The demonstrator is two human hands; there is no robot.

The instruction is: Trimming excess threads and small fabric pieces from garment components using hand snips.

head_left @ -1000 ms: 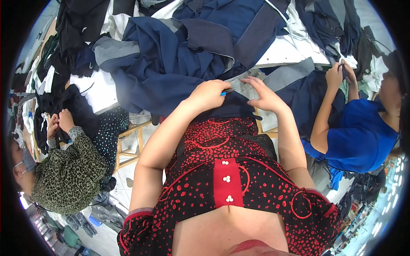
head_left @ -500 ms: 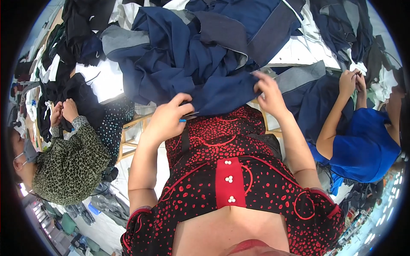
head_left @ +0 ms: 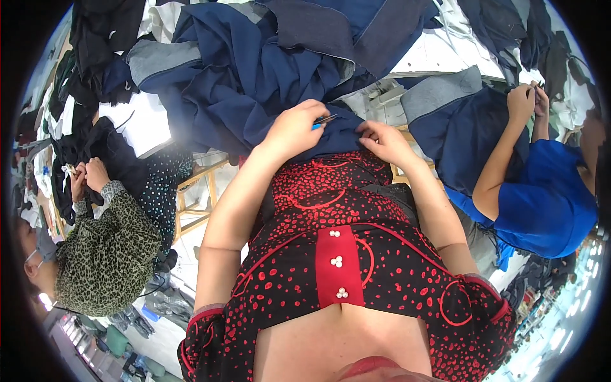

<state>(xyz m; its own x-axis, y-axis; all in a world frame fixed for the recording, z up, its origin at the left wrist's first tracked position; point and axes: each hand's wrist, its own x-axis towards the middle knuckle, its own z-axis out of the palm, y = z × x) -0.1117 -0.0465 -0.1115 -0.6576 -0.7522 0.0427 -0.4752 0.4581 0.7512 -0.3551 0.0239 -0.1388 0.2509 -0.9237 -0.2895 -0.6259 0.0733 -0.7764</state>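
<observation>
Navy blue cloth (head_left: 223, 105) lies heaped over the table edge and hangs down onto my lap. My left hand (head_left: 297, 129) is closed around a small tool with a blue handle and a thin dark metal tip, which looks like thread snips (head_left: 325, 120). Its tip points right, over the cloth. The fingers of my right hand (head_left: 386, 142) are bent and pinch the cloth's right edge, a short way from the snips. Grey lining (head_left: 167, 60) shows on a turned-back part at the heap's left.
White tabletop (head_left: 439, 54) shows behind the heap. At left, a person in a leopard-print top (head_left: 105, 254) handles black cloth (head_left: 108, 146). At right, a person in blue (head_left: 541, 200) works near a navy and grey garment (head_left: 445, 95). A wooden stool frame (head_left: 197, 197) stands left of my lap.
My left hand has moved right and up with the snips, toward my right hand. The right hand has shifted slightly left and down, drawing the cloth's edge into a bunch.
</observation>
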